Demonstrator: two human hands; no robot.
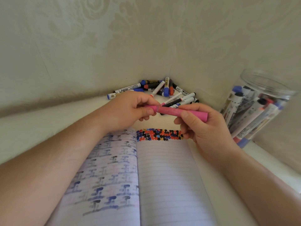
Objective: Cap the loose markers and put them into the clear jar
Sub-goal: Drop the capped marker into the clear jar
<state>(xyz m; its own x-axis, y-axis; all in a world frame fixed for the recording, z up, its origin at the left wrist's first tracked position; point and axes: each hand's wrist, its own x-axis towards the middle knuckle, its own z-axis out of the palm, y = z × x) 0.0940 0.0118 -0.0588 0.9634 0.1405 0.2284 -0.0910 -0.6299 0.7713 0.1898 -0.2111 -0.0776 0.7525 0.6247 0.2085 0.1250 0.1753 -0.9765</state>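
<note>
— Two hands on one pink marker (pixel 177 111), is that right?

— Yes. The marker lies level between them, above the top edge of an open notebook (pixel 164 173). The left hand (pixel 128 110) pinches the cap end between thumb and fingers; the right hand (pixel 200 126) grips the barrel, thumb on top and the flat end sticking out past the fingers.

— Is the cap on?

— The cap (pixel 150 108) sits against the barrel with a seam showing; whether it is pushed fully home cannot be told.

— And the other markers?

— A loose pile of markers (pixel 156 89) lies in the corner against the wall (pixel 97 46), just beyond the left hand, blue, black, red and white ones crossing each other.

— Where is the jar?

— The clear jar (pixel 260 101) stands at the right, near the right hand but apart from it, appearing tilted, its mouth open and many markers already inside.

— The notebook?

— Lined pages, blue marks on the left one, a band of coloured dots across the top of the right one.
</note>
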